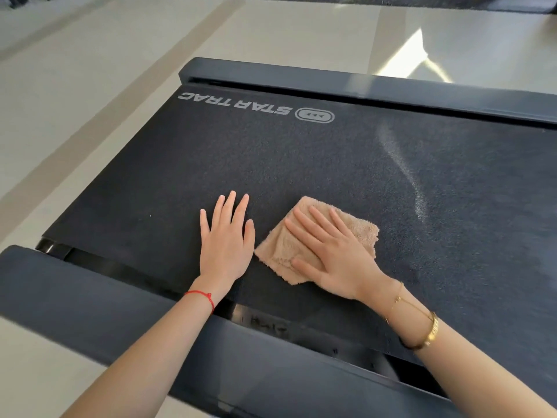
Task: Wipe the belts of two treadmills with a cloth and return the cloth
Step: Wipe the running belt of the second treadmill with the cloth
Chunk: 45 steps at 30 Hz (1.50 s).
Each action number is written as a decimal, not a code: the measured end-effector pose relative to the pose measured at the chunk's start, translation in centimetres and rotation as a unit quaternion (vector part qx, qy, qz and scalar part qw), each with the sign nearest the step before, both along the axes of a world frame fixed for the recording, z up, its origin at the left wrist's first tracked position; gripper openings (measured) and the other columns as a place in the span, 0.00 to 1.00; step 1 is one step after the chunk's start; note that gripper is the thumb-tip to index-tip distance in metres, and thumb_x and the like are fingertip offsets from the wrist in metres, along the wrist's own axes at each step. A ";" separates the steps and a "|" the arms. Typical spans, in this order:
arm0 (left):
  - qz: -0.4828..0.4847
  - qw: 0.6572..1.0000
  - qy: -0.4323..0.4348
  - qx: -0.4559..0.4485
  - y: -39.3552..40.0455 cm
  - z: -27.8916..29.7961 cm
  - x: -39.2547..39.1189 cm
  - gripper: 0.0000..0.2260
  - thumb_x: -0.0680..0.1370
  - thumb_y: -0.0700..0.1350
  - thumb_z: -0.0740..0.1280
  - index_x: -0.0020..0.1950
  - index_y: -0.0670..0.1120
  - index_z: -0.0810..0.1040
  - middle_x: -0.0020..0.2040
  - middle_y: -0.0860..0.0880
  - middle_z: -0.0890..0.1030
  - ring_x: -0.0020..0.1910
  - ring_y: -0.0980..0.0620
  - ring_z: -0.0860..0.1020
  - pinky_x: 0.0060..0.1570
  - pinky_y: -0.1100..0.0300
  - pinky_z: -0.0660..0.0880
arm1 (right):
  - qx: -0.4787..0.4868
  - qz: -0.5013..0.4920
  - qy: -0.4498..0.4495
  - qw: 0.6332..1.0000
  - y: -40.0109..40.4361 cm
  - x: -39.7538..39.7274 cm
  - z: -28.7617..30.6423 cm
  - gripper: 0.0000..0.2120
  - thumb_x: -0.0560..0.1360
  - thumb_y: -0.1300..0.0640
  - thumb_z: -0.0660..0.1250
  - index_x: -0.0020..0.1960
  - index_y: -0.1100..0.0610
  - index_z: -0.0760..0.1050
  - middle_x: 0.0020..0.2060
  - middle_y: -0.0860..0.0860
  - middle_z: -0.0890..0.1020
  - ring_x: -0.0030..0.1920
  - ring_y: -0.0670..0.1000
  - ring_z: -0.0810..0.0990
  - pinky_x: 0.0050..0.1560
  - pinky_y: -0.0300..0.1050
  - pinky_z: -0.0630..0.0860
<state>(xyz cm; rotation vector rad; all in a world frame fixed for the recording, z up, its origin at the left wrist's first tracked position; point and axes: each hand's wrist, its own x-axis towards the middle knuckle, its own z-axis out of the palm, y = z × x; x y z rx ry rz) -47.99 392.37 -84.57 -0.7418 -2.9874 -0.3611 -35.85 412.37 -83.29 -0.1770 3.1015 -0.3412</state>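
A black treadmill belt [316,164] with a white STAR TRAC logo fills the middle of the head view. A folded beige cloth [278,247] lies on the belt near its close edge. My right hand [327,253] presses flat on the cloth with straight, spread fingers. Just left of the cloth, my left hand [226,239] rests flat on the bare belt, fingers straight, holding nothing. A pale streak [404,170] runs across the belt to the right of the cloth.
Dark side rails frame the belt: one close to me [90,300] and one on the far side [361,86]. Pale tiled floor [90,86] surrounds the treadmill. Dark equipment or matting [452,1] lies along the top edge.
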 end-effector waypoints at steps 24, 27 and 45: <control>0.001 1.000 0.003 0.009 -0.1 0.0 0.1 0.24 0.84 0.51 0.51 0.81 0.51 0.55 0.81 0.49 0.54 0.81 0.50 0.49 0.78 0.42 0.46 | 0.011 0.023 -0.014 1.000 2.2 -0.8 0.0 0.30 0.82 0.39 0.51 0.80 0.45 0.47 0.80 0.45 0.48 0.80 0.50 0.41 0.78 0.51 0.37; 0.001 1.000 0.001 0.007 -0.1 0.0 0.1 0.24 0.84 0.51 0.50 0.81 0.52 0.54 0.81 0.50 0.54 0.81 0.51 0.49 0.78 0.43 0.45 | 0.019 -0.066 -0.022 0.997 3.5 -4.3 0.5 0.30 0.83 0.40 0.50 0.81 0.46 0.46 0.80 0.46 0.48 0.80 0.51 0.41 0.78 0.52 0.37; 0.003 1.000 0.003 0.004 0.0 0.1 0.3 0.24 0.84 0.50 0.51 0.81 0.51 0.55 0.81 0.49 0.55 0.80 0.50 0.50 0.78 0.42 0.47 | 0.028 -0.010 -0.029 0.999 2.4 1.2 0.7 0.30 0.82 0.39 0.49 0.80 0.46 0.46 0.80 0.46 0.49 0.80 0.50 0.41 0.78 0.52 0.39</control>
